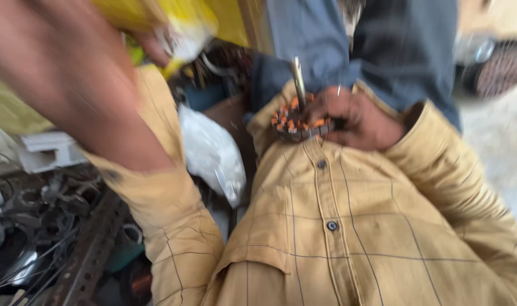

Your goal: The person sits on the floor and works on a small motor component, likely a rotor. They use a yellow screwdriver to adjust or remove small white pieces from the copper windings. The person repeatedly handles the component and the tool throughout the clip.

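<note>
My right hand [357, 119] rests against my lap and grips a round motor winding [297, 123] with orange coils and a metal shaft sticking up. My left arm reaches up and away at the upper left, blurred. My left hand [156, 45] touches a yellow and white bag [182, 25] at the top of the view; whether the fingers close on it is too blurred to tell. I wear a tan checked shirt [338, 226] with buttons and blue trousers.
A white plastic bag [213, 153] lies beside my left sleeve. Tangled wires and dark metal scrap [37, 226] pile up at the lower left, with a perforated metal bar [88, 255]. A white box [49, 150] sits at the left. Pale ground shows at the right.
</note>
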